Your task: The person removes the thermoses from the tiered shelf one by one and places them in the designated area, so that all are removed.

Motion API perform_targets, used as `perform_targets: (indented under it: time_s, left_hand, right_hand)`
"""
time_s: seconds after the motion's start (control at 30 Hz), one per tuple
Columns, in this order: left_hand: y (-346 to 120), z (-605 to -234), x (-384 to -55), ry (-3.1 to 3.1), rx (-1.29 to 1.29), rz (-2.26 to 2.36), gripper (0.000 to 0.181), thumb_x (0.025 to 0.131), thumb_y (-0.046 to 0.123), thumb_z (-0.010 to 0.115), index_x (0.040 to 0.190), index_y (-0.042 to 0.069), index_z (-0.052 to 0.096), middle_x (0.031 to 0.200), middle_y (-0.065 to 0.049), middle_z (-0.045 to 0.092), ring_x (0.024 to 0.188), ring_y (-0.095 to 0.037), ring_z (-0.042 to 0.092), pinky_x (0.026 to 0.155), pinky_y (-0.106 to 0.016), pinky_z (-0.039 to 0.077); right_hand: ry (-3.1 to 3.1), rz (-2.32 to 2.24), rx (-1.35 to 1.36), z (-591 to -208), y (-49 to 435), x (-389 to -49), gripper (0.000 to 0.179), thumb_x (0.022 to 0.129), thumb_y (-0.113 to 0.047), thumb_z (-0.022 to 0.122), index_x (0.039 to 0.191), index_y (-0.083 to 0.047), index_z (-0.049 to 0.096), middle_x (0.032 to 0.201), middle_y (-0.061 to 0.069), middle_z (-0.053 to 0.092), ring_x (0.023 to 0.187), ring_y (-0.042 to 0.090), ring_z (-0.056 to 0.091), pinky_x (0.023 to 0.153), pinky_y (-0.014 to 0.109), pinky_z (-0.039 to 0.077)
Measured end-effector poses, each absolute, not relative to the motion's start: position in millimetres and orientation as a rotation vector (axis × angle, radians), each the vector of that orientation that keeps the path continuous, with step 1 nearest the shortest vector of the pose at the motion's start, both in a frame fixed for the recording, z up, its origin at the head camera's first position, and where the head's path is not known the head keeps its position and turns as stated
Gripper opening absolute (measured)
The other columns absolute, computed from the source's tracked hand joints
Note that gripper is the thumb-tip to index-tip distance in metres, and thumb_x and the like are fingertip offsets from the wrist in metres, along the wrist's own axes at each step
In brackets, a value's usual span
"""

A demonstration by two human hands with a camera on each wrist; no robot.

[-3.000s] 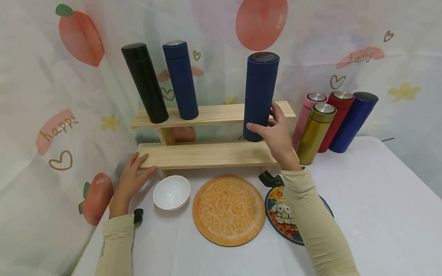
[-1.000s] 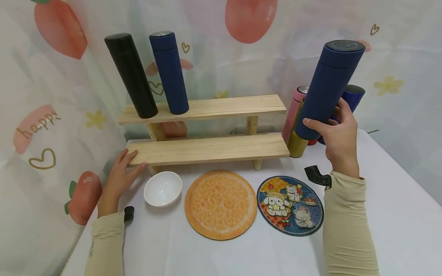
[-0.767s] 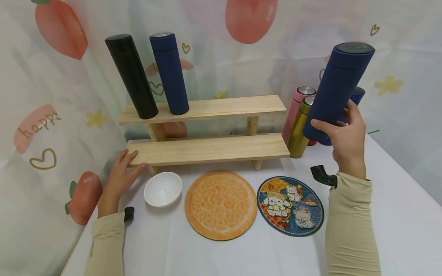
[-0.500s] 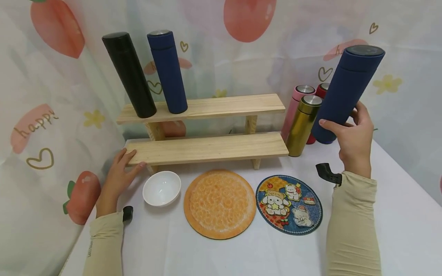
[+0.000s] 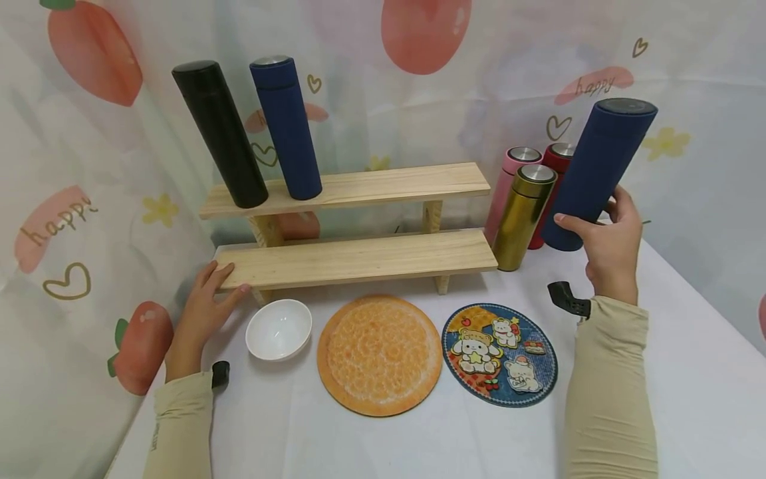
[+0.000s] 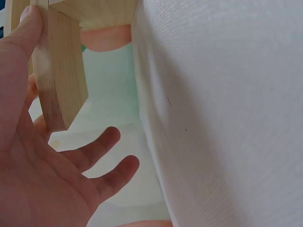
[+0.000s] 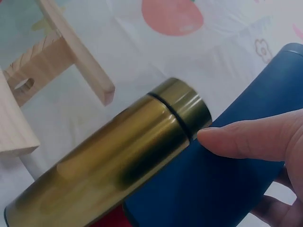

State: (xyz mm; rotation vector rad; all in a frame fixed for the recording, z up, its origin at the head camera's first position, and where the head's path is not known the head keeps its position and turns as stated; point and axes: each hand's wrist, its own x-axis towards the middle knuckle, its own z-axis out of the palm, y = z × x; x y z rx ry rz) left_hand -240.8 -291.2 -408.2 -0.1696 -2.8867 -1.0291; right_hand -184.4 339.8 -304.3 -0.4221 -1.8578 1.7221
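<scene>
A matte dark-blue thermos bottle (image 5: 600, 174) is in my right hand (image 5: 613, 249), gripped low with the thumb across its near side. It tilts right, beside the gold thermos (image 5: 525, 216) and partly in front of the red thermos (image 5: 559, 158). Whether its base touches the table cannot be told. My left hand (image 5: 203, 309) holds the left end of the two-tier wooden shelf's lower board (image 5: 359, 258). In the left wrist view, the thumb lies over the board (image 6: 61, 71) and two fingers stick out free. A black thermos (image 5: 221, 136) and another blue thermos (image 5: 288, 130) stand on the upper board.
A pink thermos (image 5: 509, 189) stands behind the gold one, right of the shelf. In front of the shelf lie a white bowl (image 5: 278, 330), a round orange mat (image 5: 380, 356) and a round cartoon mat (image 5: 509, 382). A printed cloth (image 5: 383, 126) hangs behind.
From in front of the shelf's upper board, my right hand has carried the blue thermos rightward past the gold one, lately lowering it slightly. The left hand keeps its place on the shelf.
</scene>
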Motion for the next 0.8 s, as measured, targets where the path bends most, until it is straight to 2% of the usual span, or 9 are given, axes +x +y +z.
perform_targets:
  time_s: [0.43,0.8]
  left_hand:
    - [-291,-409,-239,-2.867,-0.178,-1.044,0.083,0.106,0.05,0.067,0.167,0.004,0.034,0.175,-0.026,0.009,0.155,-0.058,0.018,0.118,-0.077,0.021]
    - [-289,-408,-238,-2.863,-0.171,-1.04,0.082,0.106,0.048,0.067,0.167,0.004,0.034,0.175,-0.026,0.009,0.155,-0.059,0.018,0.118,-0.077,0.021]
  right_hand:
    - [-1.937,1.692,-0.515,-335,357,-201,0.092,0.094,-0.002,0.081,0.168,-0.03,0.034,0.17,0.0,0.037,0.153,0.019,0.035,0.128,0.046,0.023]
    - [-2.03,1.659,-0.538,-359,367,-211,0.093,0.095,-0.001,0.078,0.17,-0.025,0.028,0.172,0.004,0.032,0.155,0.019,0.032,0.127,0.045,0.024]
